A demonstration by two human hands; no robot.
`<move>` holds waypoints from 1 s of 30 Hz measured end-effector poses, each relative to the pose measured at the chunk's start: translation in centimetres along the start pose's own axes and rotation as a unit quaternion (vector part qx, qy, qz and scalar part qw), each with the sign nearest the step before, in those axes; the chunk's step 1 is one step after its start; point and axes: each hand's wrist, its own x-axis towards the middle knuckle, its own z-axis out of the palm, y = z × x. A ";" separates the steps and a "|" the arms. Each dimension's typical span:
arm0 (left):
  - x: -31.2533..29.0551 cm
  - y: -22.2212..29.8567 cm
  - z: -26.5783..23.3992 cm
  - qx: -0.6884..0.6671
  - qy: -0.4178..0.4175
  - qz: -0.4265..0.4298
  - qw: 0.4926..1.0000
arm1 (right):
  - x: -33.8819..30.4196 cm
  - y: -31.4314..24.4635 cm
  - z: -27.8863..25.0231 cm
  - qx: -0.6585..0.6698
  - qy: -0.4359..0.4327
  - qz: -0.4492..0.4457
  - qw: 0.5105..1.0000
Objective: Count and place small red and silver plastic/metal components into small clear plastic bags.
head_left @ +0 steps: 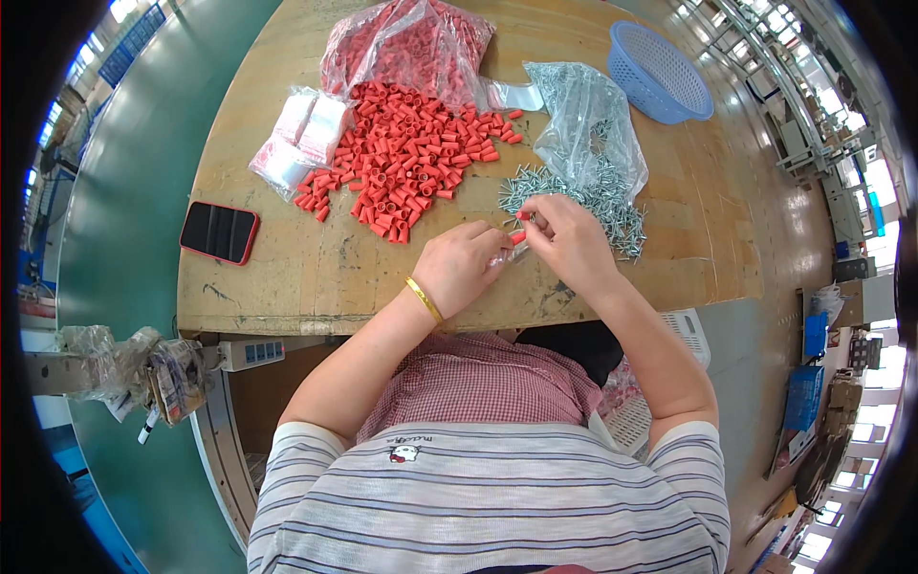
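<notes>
Take the spread heap of red plastic wall plugs [406, 158] on the worn wooden worktable [287, 277] as your landmark; right of it lies a loose pile of small silver metal screws [583, 206], spilling from a clear plastic bag [588, 120]; just below the heap's right edge your left hand [464, 268] pinches a small clear plastic pouch [507, 256] (thin and slippery, I judge; hold it by the mouth); your right hand [564, 239] has fingers closed on one red plug [518, 237]; light, stiff, best gripped across its middle.
</notes>
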 end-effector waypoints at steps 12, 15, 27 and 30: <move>0.6 0.6 -0.4 0.034 -0.013 0.019 0.999 | -1.0 0.7 -1.1 0.037 -0.066 -0.073 0.994; 0.7 0.4 -0.6 0.052 -0.019 0.028 0.998 | -0.9 0.3 -1.4 0.065 -0.052 -0.060 0.995; 0.9 1.1 -2.2 -0.078 -0.018 -0.038 0.996 | -1.3 0.0 -2.2 0.150 -0.063 0.057 0.985; 0.5 1.3 -1.2 -0.247 0.047 -0.142 0.957 | -2.4 0.8 -1.4 0.276 -0.116 0.144 0.943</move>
